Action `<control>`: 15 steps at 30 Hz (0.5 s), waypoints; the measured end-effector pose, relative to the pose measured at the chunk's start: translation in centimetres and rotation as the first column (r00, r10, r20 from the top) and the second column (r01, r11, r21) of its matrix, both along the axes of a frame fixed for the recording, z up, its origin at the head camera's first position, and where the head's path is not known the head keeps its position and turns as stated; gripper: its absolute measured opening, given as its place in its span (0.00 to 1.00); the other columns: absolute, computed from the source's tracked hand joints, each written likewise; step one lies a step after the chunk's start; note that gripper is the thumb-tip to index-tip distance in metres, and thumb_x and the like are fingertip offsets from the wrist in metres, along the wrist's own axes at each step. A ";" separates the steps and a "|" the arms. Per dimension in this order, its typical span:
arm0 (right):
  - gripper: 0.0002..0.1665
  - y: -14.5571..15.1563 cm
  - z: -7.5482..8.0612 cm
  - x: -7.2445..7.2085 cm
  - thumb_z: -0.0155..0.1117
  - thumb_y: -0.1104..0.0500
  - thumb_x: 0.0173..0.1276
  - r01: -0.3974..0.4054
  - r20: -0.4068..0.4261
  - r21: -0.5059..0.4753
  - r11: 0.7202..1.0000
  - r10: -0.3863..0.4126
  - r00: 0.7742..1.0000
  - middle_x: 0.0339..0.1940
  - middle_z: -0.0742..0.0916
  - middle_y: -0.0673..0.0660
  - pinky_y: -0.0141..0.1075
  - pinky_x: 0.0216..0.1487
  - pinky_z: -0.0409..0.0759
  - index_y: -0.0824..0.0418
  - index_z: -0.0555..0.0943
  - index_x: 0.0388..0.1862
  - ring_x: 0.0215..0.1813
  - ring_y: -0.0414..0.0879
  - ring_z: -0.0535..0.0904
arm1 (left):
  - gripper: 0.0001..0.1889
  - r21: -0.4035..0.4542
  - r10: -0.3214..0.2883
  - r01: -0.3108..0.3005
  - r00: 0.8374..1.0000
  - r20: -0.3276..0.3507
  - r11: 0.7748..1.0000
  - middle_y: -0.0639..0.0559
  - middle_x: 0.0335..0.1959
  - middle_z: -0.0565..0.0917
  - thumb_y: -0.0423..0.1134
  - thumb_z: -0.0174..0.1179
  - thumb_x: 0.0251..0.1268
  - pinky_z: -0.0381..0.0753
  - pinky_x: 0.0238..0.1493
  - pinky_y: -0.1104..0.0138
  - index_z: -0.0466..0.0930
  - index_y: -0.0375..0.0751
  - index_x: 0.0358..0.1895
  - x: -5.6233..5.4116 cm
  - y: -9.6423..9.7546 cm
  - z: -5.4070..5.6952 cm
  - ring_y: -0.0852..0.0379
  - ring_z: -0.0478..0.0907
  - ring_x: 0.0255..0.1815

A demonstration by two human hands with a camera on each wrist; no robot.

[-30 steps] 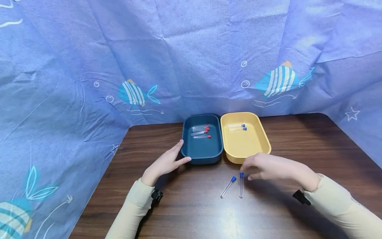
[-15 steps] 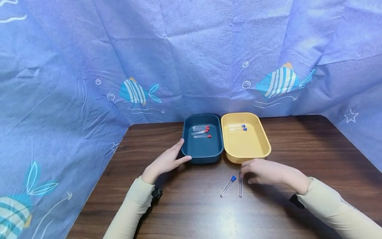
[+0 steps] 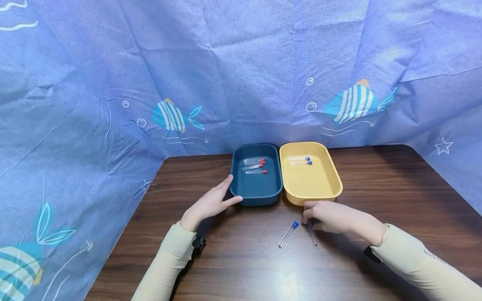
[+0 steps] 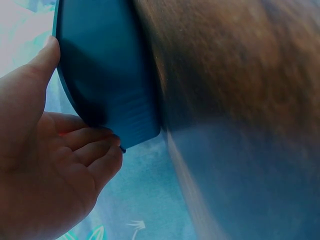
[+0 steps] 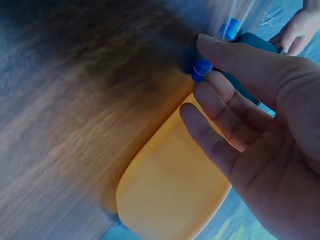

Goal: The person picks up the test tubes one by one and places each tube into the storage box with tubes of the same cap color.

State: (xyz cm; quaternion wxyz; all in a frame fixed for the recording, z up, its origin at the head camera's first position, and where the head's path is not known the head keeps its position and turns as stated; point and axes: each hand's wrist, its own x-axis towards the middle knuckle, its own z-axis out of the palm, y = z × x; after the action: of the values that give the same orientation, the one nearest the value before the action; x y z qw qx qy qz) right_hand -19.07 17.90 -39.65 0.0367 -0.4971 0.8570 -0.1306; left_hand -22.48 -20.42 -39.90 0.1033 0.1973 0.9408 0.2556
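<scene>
My right hand (image 3: pixel 337 216) is just in front of the yellow tray (image 3: pixel 311 186). Thumb and fingertips pinch a clear test tube (image 3: pixel 312 235) near its blue cap (image 5: pixel 201 70); the tube's lower end points toward me, and whether it touches the table cannot be told. To its left a second blue-capped test tube (image 3: pixel 288 235) lies slanted on the table. My left hand (image 3: pixel 208 205) rests against the near left corner of the dark blue tray (image 3: pixel 260 200), thumb and fingers spread along its rim and wall.
Several red-capped tubes (image 3: pixel 254 166) lie in the dark blue tray. Two blue-capped tubes (image 3: pixel 300 161) lie in the yellow tray, which stands right beside the blue one. Behind the wooden table (image 3: pixel 388 188) hangs a blue fish-patterned cloth (image 3: pixel 256 75).
The right hand has closed its fingertips on the cap of the right-hand test tube. That tube's lower end has swung to the right. The left hand stays at the blue tray.
</scene>
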 end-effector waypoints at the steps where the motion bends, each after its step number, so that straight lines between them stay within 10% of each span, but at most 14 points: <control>1: 0.14 0.0 -0.1 0.0 0.79 0.69 0.52 0.005 -0.005 -0.003 1.000 -0.005 1.000 0.35 0.78 0.44 0.31 0.40 0.80 0.54 0.86 0.35 0.39 0.38 0.79 | 0.50 0.003 0.000 0.000 1.000 0.000 1.000 0.47 0.82 0.47 0.68 0.52 0.71 0.55 0.77 0.52 0.42 0.40 0.82 0.0 0.0 0.0 0.49 0.50 0.81; 15: 0.13 0.2 -0.4 0.0 0.79 0.66 0.54 0.022 -0.005 0.001 1.000 -0.022 1.000 0.34 0.79 0.41 0.33 0.41 0.81 0.50 0.85 0.33 0.40 0.36 0.77 | 0.52 -0.009 0.004 -0.004 1.000 -0.002 1.000 0.48 0.82 0.47 0.71 0.49 0.70 0.56 0.76 0.53 0.41 0.41 0.82 -0.1 0.0 -0.3 0.50 0.50 0.81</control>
State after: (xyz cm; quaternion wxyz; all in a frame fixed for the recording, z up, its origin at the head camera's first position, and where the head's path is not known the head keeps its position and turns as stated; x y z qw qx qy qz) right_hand -19.05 18.09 -40.04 0.0331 -0.4878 0.8627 -0.1293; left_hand -22.54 -20.46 -40.23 0.1026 0.1952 0.9424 0.2516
